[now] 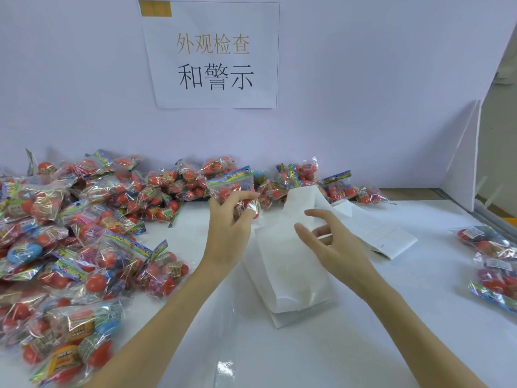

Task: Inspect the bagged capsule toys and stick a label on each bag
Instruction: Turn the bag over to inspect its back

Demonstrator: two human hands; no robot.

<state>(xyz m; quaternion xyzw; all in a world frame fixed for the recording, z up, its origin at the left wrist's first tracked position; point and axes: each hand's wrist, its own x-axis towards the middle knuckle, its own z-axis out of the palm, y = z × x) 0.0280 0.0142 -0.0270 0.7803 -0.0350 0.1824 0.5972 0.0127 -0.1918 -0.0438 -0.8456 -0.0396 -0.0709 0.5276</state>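
Left hand [228, 219] grips a toy bag [235, 189] beside the pile's edge; right hand [333, 242] hovers slack-fingered over label sheets [291, 275]

a heap of clear-bagged red capsule toys [84, 233] is lying left of the white label sheets [291, 264], a smaller bagged group [492, 261] sitting right.

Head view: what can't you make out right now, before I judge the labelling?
- Right hand: whether it holds a label; fingers over the label sheets hide it.
- Bag gripped by the left hand: print too small and glary.
- Bags at right: cut by the frame edge.
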